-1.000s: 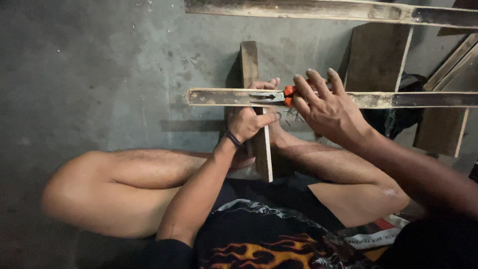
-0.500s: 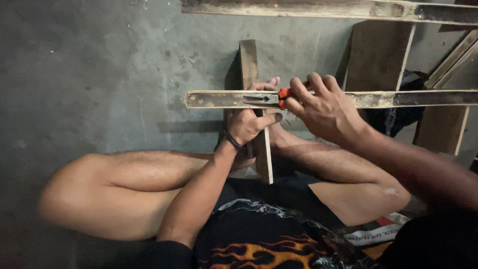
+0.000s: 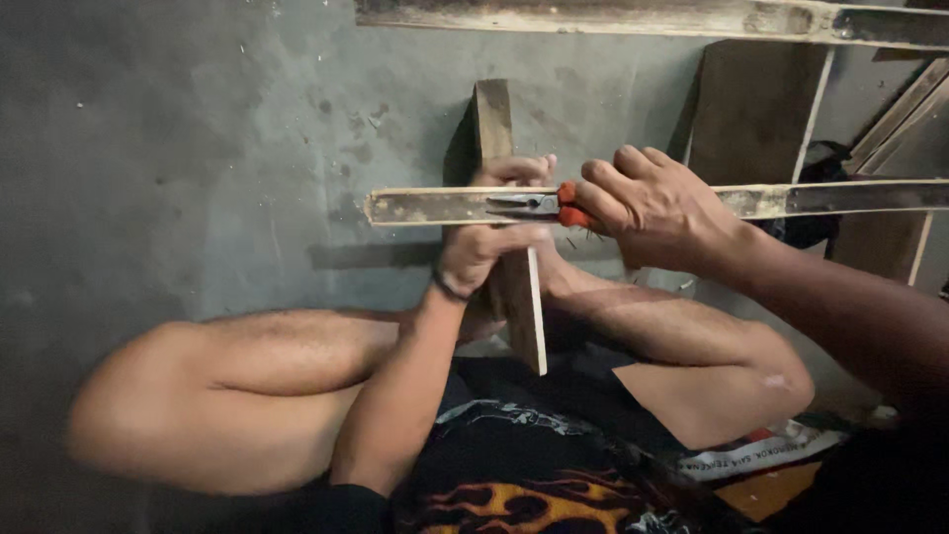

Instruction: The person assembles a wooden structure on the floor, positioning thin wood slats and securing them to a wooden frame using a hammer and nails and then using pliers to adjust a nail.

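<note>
The left hand (image 3: 484, 252) is closed around a flat wooden stick (image 3: 435, 206) and holds it level, just above the knees. The right hand (image 3: 652, 203) is closed tight on the orange handles of the pliers (image 3: 539, 205). The metal tip of the pliers lies on the stick, right between both hands. Another wooden board (image 3: 514, 287) stands behind the left hand, on the grey floor (image 3: 198, 148).

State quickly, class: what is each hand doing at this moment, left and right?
Left hand: closed around the wooden strip, steadying it.
Right hand: closed on the orange handles of the pliers, whose nose lies on the strip.
</note>
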